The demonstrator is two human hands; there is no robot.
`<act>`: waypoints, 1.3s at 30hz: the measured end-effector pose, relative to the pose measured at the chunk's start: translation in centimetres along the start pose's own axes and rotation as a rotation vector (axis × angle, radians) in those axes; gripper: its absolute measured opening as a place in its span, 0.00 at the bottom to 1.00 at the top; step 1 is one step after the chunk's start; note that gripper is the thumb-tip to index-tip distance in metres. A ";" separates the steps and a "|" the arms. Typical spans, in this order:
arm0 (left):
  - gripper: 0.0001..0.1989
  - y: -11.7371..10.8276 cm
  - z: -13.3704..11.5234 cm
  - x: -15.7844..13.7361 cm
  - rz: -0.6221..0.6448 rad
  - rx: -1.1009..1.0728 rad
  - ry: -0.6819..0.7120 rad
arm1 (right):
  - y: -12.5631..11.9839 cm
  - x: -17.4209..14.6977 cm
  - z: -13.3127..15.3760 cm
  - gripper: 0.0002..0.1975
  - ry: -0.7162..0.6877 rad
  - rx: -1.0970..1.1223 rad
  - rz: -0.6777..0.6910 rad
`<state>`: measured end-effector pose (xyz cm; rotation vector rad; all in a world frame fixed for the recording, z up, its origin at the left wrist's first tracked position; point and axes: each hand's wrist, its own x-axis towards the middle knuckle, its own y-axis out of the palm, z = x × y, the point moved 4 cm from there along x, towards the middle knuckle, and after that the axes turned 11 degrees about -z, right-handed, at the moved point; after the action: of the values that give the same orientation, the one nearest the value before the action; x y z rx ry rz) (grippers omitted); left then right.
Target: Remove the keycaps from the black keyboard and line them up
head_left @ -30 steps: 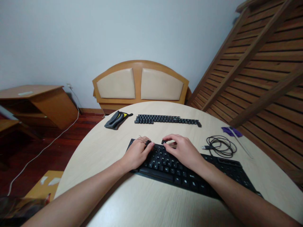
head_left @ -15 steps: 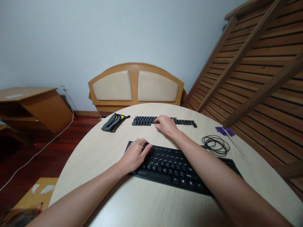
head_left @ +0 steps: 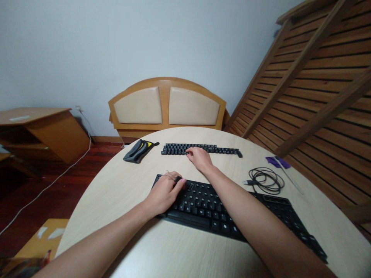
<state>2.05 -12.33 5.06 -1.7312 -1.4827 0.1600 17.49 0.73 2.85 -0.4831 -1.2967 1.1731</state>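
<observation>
A black keyboard (head_left: 197, 220) lies on the round table, many of its keys stripped to bare posts while the lower rows keep their caps. Over its left end rests my left hand (head_left: 165, 193), closed around what looks like a keycap puller (head_left: 177, 179) with a black body and thin wire ends above the knuckles. Farther back, loose black keycaps (head_left: 174, 149) are laid out in rows. My right hand (head_left: 199, 157) is at the front row, thumb and fingertips pinched on a small black keycap (head_left: 187, 153), mostly hidden by the fingers.
A coiled black USB cable (head_left: 265, 180) lies right of the keyboard. Beyond it are a purple cloth (head_left: 278, 162) and a thin metal rod (head_left: 291, 180). A grey, black and yellow pouch (head_left: 137, 151) sits at the table's left back. Wooden slats (head_left: 313, 96) lean at right.
My right hand has shifted slightly left along the front row of keycaps. More of the keyboard's right side and the cable's plug now show. My left hand stays in place.
</observation>
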 end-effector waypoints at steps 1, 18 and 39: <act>0.17 0.0 0.0 0.0 0.001 -0.001 -0.001 | 0.1 0.0 0.0 0.13 0.006 0.005 -0.001; 0.18 -0.1 0.1 -0.2 0.011 0.006 -0.021 | 0.4 0.1 0.0 0.13 0.050 0.036 -0.002; 0.17 -0.3 -0.3 -0.2 0.002 0.004 -0.005 | -9.5 -6.1 2.8 0.16 -0.161 0.153 0.207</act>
<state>1.99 -12.66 5.37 -1.7303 -1.4830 0.1691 19.61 -9.17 8.55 -0.4247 -1.3035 1.4974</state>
